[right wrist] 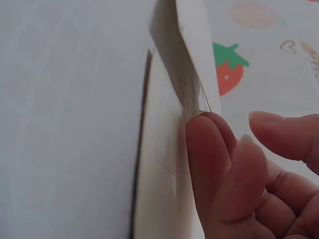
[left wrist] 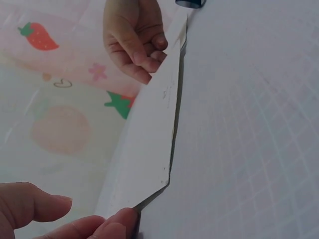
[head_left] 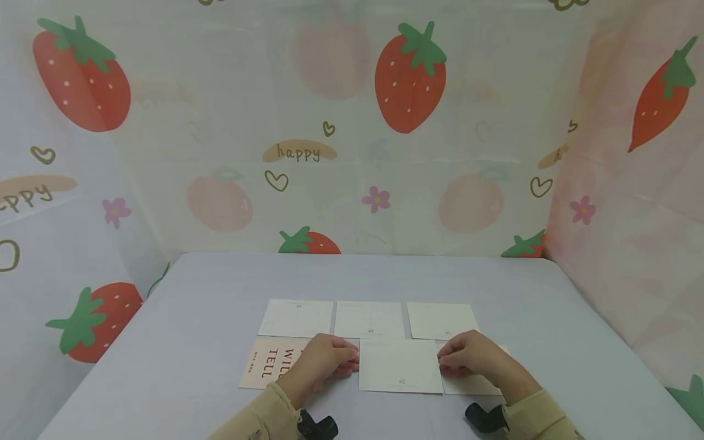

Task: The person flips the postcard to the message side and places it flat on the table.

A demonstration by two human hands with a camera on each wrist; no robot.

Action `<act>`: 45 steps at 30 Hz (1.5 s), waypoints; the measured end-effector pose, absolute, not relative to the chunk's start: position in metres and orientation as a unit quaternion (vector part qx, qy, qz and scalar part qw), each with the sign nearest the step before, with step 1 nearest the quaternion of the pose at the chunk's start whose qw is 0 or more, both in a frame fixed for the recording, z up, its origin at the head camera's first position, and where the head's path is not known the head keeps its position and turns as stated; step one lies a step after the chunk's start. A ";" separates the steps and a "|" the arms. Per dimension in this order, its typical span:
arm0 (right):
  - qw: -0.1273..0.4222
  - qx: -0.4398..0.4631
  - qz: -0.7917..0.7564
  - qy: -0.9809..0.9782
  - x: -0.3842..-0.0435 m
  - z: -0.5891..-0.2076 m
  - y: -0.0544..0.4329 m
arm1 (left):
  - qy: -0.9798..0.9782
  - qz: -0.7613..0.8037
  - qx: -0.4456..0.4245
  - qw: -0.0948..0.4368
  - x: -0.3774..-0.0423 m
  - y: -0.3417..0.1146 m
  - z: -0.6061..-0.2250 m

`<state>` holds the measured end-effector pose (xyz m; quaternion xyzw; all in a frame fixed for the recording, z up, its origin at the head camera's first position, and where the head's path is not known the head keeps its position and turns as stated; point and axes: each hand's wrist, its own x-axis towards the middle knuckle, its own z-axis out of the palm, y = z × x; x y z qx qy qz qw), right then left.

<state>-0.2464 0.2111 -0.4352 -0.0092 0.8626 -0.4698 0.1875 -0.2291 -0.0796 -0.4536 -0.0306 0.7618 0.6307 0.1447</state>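
Between my two hands a plain white card (head_left: pixel 400 366) lies in the middle of the front row, with a small mark near its lower edge. My left hand (head_left: pixel 324 360) touches its left edge with the fingertips; in the left wrist view the thumb (left wrist: pixel 47 205) stands apart from the card. At the opposite edge are the fingertips of my right hand (head_left: pixel 470 357), the thumb spread away in the right wrist view. Partly under my right hand lies another pale card (head_left: pixel 473 385). A card with red lettering (head_left: pixel 258 365) is partly covered by my left hand.
Three more pale cards form a row behind: left (head_left: pixel 296 319), middle (head_left: pixel 368 319) and right (head_left: pixel 442 319). All lie on a white table (head_left: pixel 137 366) enclosed by strawberry-print sheets (head_left: pixel 341 122). Black devices (head_left: pixel 319 426) are worn at both wrists, beside beige sleeves.
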 end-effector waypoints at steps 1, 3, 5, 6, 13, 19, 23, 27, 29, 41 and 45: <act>0.189 -0.009 -0.468 0.863 -0.247 -0.436 0.211 | 0.762 0.631 -0.029 0.145 -0.229 -0.080 -0.454; 0.191 -0.010 -0.468 0.863 -0.247 -0.437 0.211 | 0.762 0.631 -0.027 0.145 -0.229 -0.080 -0.454; 0.192 -0.008 -0.469 0.862 -0.247 -0.438 0.211 | 0.761 0.632 -0.026 0.146 -0.229 -0.081 -0.454; 0.192 -0.006 -0.470 0.861 -0.248 -0.438 0.210 | 0.761 0.632 -0.026 0.146 -0.229 -0.081 -0.454; 0.194 -0.013 -0.471 0.860 -0.247 -0.440 0.209 | 0.769 0.624 -0.024 0.140 -0.230 -0.083 -0.455; 0.193 -0.012 -0.469 0.862 -0.247 -0.440 0.209 | 0.769 0.624 -0.025 0.139 -0.232 -0.083 -0.454; 0.193 -0.014 -0.470 0.861 -0.247 -0.441 0.208 | 0.768 0.624 -0.025 0.138 -0.232 -0.084 -0.454; 0.193 -0.020 -0.473 0.860 -0.247 -0.441 0.208 | 0.767 0.626 -0.024 0.137 -0.232 -0.084 -0.454; 0.192 -0.022 -0.473 0.860 -0.246 -0.440 0.208 | 0.766 0.627 -0.022 0.138 -0.232 -0.084 -0.454; 0.191 -0.025 -0.482 0.855 -0.248 -0.439 0.210 | 0.763 0.631 -0.016 0.141 -0.230 -0.084 -0.452; 0.186 -0.016 -0.477 0.859 -0.249 -0.437 0.210 | 0.758 0.636 -0.018 0.143 -0.231 -0.084 -0.452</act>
